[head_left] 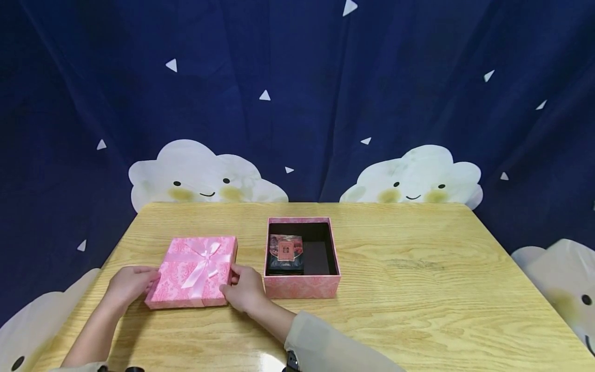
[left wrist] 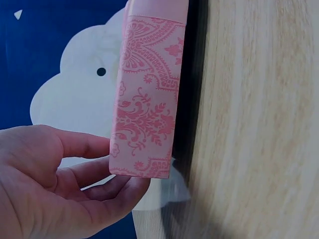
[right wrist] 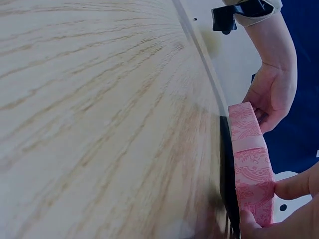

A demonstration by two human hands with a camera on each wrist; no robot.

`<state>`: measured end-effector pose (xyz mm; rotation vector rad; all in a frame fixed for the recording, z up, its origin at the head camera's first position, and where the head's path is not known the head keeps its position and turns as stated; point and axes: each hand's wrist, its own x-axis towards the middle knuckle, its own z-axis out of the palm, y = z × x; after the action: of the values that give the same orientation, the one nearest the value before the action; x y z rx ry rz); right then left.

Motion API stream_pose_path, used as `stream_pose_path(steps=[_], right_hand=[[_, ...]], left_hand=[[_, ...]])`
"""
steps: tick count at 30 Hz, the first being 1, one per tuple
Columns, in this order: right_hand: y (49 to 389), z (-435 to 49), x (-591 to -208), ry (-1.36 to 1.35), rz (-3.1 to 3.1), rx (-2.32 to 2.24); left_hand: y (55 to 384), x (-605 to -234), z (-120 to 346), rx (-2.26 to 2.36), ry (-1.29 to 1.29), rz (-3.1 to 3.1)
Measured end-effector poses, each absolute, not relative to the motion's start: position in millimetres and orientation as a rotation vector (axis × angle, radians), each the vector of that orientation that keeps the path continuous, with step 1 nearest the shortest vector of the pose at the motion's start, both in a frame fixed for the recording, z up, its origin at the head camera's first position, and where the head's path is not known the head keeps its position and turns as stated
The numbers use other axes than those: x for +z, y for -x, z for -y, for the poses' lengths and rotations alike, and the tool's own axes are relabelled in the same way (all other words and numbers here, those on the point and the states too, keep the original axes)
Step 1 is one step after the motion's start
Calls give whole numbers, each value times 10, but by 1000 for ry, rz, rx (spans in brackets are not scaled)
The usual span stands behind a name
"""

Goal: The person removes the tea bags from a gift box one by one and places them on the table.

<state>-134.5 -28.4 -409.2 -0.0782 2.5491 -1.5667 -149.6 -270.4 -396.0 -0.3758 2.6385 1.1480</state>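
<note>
A pink patterned box lid (head_left: pixel 178 276) with a pale ribbon and bow is at the left of the table, held between both hands. My left hand (head_left: pixel 130 285) grips its left side; in the left wrist view, fingers curl against a corner of the lid (left wrist: pixel 147 99). On the opposite side my right hand (head_left: pixel 247 290) pinches the rim with thumb and fingers. A dark strip shows between the lid (right wrist: pixel 251 169) and the table in the right wrist view. Close by stands the matching open box (head_left: pixel 301 287), with a printed tea packet (head_left: pixel 285 253) in its left half.
The wooden table (head_left: pixel 418 289) stretches to the right of the box. Behind its far edge hangs a dark blue curtain (head_left: pixel 297 119) with white triangles and smiling clouds. A pale sleeve (head_left: pixel 334 343) covers the right forearm.
</note>
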Motion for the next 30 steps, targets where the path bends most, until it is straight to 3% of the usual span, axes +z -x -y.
stream_pose_path(steps=[30], right_hand=[[1196,210,-4091,96,-2405,-1633]], left_hand=[[1434,-3878,2601,849,213,-2890]])
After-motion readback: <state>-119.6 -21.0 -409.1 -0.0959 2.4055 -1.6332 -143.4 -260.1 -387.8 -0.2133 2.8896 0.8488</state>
